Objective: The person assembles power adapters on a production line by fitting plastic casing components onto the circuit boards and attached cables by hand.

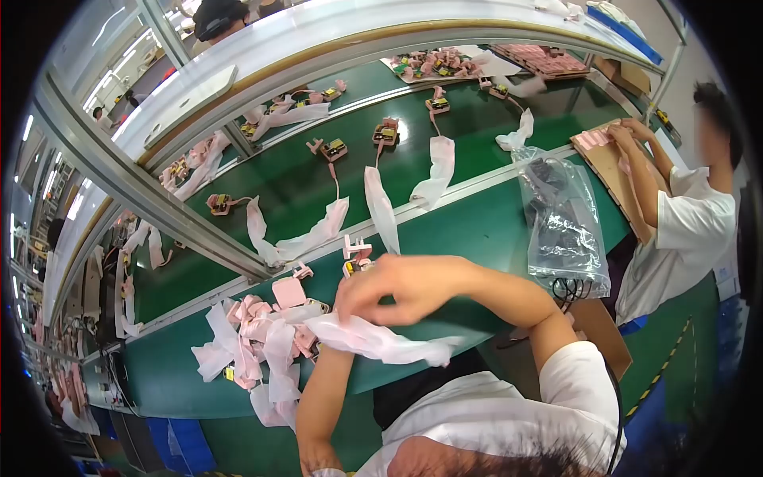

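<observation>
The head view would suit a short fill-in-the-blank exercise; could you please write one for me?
The bench beneath the clear bag is coloured ____.
In the picture, the pile of pink parts lies to the ____ of the right hand.
The co-worker's shirt is ____.
Missing words: green; left; white.

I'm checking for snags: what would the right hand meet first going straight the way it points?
Probably the heap of pink parts and white strips; depth is unclear, so the right hand might pass above it.
</observation>
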`<state>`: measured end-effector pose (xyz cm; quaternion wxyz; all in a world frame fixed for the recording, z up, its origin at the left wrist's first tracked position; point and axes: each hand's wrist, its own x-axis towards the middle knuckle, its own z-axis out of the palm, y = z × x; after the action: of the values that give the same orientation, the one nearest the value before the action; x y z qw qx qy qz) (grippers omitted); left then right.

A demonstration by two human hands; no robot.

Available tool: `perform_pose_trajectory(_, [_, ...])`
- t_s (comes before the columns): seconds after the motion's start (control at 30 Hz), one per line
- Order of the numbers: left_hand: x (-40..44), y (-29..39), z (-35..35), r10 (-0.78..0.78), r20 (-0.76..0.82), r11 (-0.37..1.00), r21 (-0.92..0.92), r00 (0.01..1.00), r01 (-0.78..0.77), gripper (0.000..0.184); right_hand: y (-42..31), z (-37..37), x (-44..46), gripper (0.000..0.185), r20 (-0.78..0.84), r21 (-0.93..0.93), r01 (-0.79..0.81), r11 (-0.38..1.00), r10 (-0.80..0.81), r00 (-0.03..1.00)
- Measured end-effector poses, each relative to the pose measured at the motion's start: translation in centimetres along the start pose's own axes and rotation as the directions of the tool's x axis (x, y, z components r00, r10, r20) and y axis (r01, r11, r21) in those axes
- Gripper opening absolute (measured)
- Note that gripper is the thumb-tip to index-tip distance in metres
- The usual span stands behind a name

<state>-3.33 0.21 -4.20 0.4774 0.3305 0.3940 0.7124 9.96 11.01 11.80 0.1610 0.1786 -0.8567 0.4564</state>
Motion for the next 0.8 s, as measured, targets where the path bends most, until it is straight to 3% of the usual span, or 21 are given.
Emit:
perform_pose_trajectory(0.07, [0.4, 2.5, -0.2, -0.325, -0.071, 0.879, -0.390, 0.943, 0.274, 0.033, 2.5, 0.0, -0.6, 0.028, -0.281, -0.187, -0.106, 0.977, 0.050, 0.958])
perform_pose_trajectory(0.1, [0.7, 5.6, 2.1, -0.359, 0.026, 0.876, -0.334, 0.933, 0.347, 0.040, 4.5, -0.1, -1.3, 0.034, -0.423, -0.185, -0.158, 0.970, 0.067, 0.904])
perform_pose_trajectory(0.17, [1.2, 5.3, 1.6, -0.377, 0.052, 0.916, -0.127, 0.925, 0.380, 0.049, 5.6, -0.5, -2.5, 0.041, -0.491, -0.215, -0.174, 0.961, 0.048, 0.870])
perform_pose_trajectory(0.27, [1.8, 5.0, 1.9, -0.387, 0.059, 0.922, 0.005, 0.920, 0.388, 0.051, 7.2, -0.6, -5.2, 0.044, -0.337, 0.196, -0.362, 0.912, 0.409, 0.848])
perform_pose_trajectory(0.37, [2.2, 4.7, 4.0, -0.301, -0.093, 0.926, 0.209, 0.949, 0.314, 0.056, 7.3, -1.8, -6.3, 0.039, -0.307, 0.229, -0.390, 0.892, 0.447, 0.840])
perform_pose_trajectory(0.4, [2.5, 4.3, 4.0, -0.282, -0.102, 0.917, 0.264, 0.954, 0.299, 0.055, 6.7, -1.5, -6.2, 0.030, -0.375, 0.315, -0.363, 0.877, 0.466, 0.802])
perform_pose_trajectory(0.43, [2.8, 3.8, 4.0, -0.213, -0.081, 0.921, 0.318, 0.974, 0.228, 0.055, 6.6, -1.7, -6.3, 0.029, -0.364, 0.357, -0.458, 0.814, 0.573, 0.734])
perform_pose_trajectory(0.5, [3.0, 2.8, 4.3, -0.074, -0.035, 0.907, 0.413, 0.997, 0.082, 0.053, 6.8, -2.0, -6.5, 0.030, -0.319, 0.437, -0.622, 0.649, 0.759, 0.567])
perform_pose_trajectory(0.53, [2.9, 2.7, 5.0, -0.043, -0.097, 0.901, 0.426, 0.994, 0.081, 0.050, 7.0, -1.7, -6.3, 0.035, -0.345, 0.511, -0.605, 0.610, 0.791, 0.506])
perform_pose_trajectory(0.63, [2.2, 1.5, 4.3, -0.047, -0.130, 0.889, 0.447, 0.990, 0.101, 0.048, 7.8, -1.1, -6.1, 0.038, -0.307, 0.499, -0.644, 0.580, 0.813, 0.495])
perform_pose_trajectory(0.77, [1.2, 1.0, 4.0, -0.108, -0.202, 0.957, 0.244, 0.974, 0.156, 0.043, 8.5, -0.1, -6.4, 0.041, -0.418, 0.103, -0.784, 0.612, 0.742, 0.525])
perform_pose_trajectory(0.8, [1.2, 0.8, 3.8, -0.123, -0.194, 0.962, 0.219, 0.973, 0.165, 0.039, 8.8, 0.6, -6.4, 0.042, -0.501, 0.114, -0.704, 0.701, 0.653, 0.568])
